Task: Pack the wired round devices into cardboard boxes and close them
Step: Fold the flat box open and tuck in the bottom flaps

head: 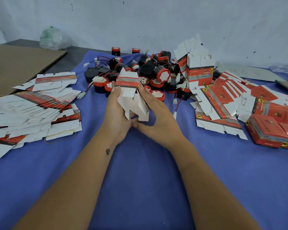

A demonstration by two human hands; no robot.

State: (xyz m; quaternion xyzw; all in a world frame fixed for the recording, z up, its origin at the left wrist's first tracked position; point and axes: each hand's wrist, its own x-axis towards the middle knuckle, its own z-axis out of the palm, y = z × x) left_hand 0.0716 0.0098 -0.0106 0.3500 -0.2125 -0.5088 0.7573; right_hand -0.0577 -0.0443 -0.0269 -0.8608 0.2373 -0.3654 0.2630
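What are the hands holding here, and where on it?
Both hold one partly folded cardboard box: left hand grips its left side, right hand its right side, with the flaps open.

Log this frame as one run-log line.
stage: box forming | left hand: holds open box | right hand: holds box | devices: piled behind
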